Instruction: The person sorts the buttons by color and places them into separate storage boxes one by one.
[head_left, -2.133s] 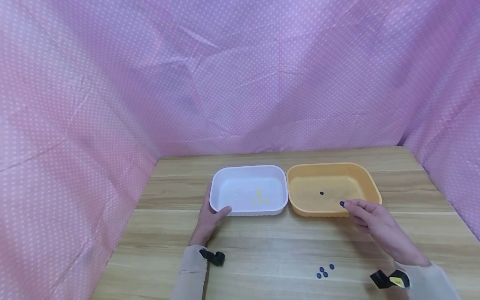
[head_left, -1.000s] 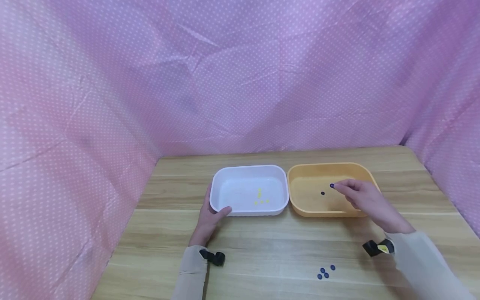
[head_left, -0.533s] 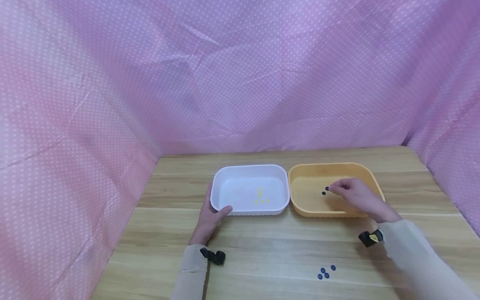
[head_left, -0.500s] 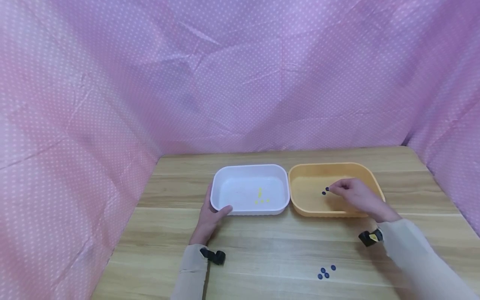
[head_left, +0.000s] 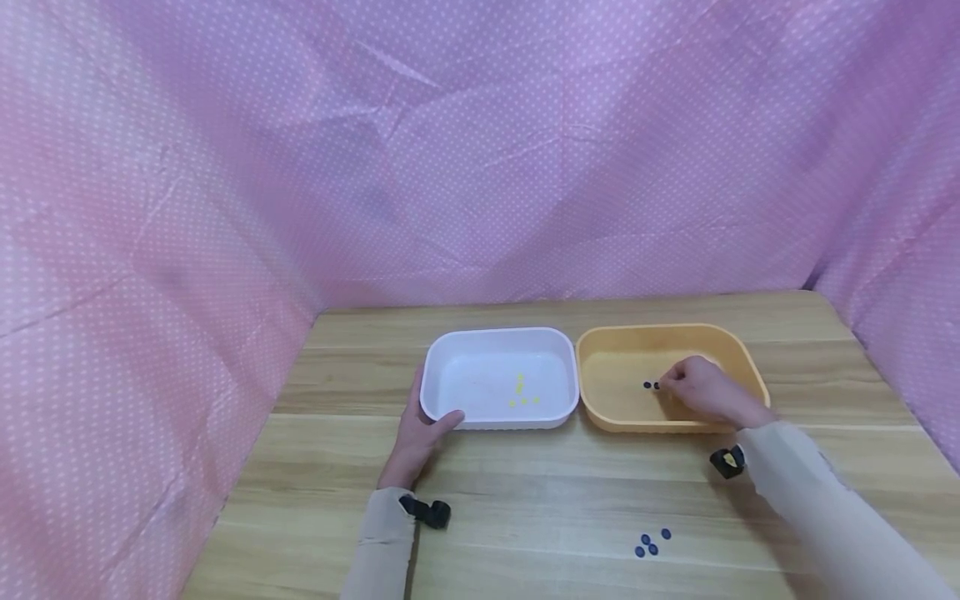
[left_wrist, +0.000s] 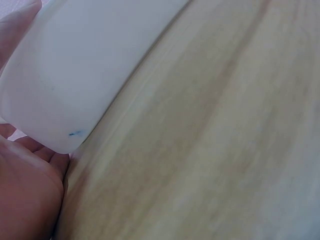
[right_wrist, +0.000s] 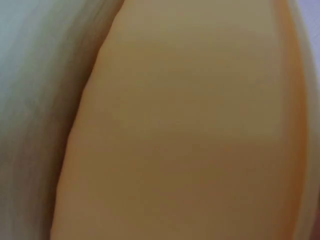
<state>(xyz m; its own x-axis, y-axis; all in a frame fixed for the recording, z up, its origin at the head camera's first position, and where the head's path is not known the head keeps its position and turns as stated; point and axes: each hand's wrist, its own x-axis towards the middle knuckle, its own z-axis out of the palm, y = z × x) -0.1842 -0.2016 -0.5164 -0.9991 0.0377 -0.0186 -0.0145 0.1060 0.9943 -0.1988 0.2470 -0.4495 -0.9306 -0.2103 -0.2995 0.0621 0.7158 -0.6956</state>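
Observation:
In the head view my left hand (head_left: 414,437) grips the left end of a white plastic basin (head_left: 498,426), thumb over the front corner of the rim. The left wrist view shows fingers around the outside of the white basin's wall (left_wrist: 95,65). My right hand (head_left: 705,390) reaches into an orange basin (head_left: 637,333) and pinches a small dark blue button (head_left: 657,386) low over its floor. Just left of it lies another dark blue button (head_left: 647,385). In the right wrist view the orange basin's outer wall (right_wrist: 190,120) fills the picture, and the fingers are hidden.
Several more dark blue buttons (head_left: 652,549) lie on the wooden table (head_left: 525,517) in front of the orange basin. Small yellow pieces (head_left: 520,388) are scattered inside the white basin. The basins stand side by side. A pink dotted cloth (head_left: 480,167) hangs behind and around the table.
My right hand has moved from the orange basin's front rim inward and left, lowering the pinched button beside the other one. The left hand stays at the white basin.

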